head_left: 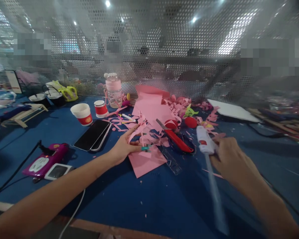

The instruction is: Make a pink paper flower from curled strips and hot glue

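My left hand [126,146] rests on the blue table [149,199], fingers spread on pink paper strips beside a pink paper sheet [146,161]. A fingertip carries teal polish. My right hand [229,159] grips a white glue gun [204,141] with a clear glue stick [215,196] trailing toward me. The gun's tip points away, near red-handled scissors [175,137] lying among pink paper scraps [184,106]. A larger pink sheet [151,108] lies behind the scraps.
A dark phone [92,135] lies left of my left hand. Two red-and-white paper cups [83,114] and a pink bottle [113,89] stand behind. A purple device [43,161] with cables sits at left. A white board [233,111] lies far right. A perforated metal screen [149,49] backs the table.
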### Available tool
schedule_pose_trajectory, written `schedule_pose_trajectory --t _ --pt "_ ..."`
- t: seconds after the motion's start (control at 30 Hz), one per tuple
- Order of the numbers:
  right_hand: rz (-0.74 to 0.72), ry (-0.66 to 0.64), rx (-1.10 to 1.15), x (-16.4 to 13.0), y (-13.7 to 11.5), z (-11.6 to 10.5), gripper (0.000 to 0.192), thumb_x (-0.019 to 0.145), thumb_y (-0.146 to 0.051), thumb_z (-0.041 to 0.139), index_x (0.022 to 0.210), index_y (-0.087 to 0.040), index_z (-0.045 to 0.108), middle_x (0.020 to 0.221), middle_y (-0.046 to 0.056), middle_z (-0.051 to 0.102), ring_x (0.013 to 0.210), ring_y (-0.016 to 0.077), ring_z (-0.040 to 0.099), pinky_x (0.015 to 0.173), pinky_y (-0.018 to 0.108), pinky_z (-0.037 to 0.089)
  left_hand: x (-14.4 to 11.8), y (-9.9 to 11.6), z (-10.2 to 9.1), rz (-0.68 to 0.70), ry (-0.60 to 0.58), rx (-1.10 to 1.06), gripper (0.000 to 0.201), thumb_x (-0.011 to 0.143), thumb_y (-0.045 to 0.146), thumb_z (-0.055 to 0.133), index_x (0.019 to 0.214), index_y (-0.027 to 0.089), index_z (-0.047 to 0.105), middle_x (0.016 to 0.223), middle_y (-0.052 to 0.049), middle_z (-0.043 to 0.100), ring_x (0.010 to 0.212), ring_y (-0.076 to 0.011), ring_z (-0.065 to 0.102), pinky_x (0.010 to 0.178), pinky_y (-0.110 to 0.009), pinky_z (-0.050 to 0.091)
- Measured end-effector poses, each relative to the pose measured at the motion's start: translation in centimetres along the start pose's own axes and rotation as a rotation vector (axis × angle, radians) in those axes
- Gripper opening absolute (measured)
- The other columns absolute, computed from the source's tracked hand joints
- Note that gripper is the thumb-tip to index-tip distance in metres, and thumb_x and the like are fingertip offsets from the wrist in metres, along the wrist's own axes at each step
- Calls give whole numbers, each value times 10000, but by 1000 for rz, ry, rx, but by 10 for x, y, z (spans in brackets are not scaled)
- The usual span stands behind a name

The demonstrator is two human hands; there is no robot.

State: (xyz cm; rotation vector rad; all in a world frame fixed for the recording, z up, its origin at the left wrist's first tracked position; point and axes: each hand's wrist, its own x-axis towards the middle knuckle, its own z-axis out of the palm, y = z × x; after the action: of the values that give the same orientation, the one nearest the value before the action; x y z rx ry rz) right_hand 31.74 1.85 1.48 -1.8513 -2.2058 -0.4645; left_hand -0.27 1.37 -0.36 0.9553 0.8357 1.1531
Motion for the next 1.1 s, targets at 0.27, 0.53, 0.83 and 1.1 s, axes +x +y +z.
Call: schedule_pose_trajectory --t 0.27,0.53,0.83,1.1 --pt "193 66 43 -22 28 29 499 597 -311 545 1045 -109 461 1213 278 402 1094 503 409 770 576 423 1 -4 -2 23 -17 -9 965 490 39 774 1301 372 370 1295 -52 472 720 -91 643 701 -246 539" --pt "79 -41 1012 -2 -90 -30 354 747 -401 556 1038 -204 601 1180 93 577 1065 251 552 894 405 460 -2 -2 0 55 6 -6 962 475 40 778 1277 405 393 1363 -61 378 656 -43 597 596 -197 525" --pt "229 -504 1652 27 -140 -16 286 685 -362 639 902 -186 699 928 78 702 871 205 651 807 336 495 -3 3 0 131 44 -42 1066 515 61 767 1369 365 206 1091 -80 559 636 -74 593 525 -187 497" --pt "93 -378 1616 47 -145 -27 363 629 -377 697 944 -199 678 1071 79 655 1007 214 587 821 329 471 -6 7 4 127 -24 11 1163 487 3 747 1341 485 122 1292 -81 382 608 -39 588 603 -263 542"
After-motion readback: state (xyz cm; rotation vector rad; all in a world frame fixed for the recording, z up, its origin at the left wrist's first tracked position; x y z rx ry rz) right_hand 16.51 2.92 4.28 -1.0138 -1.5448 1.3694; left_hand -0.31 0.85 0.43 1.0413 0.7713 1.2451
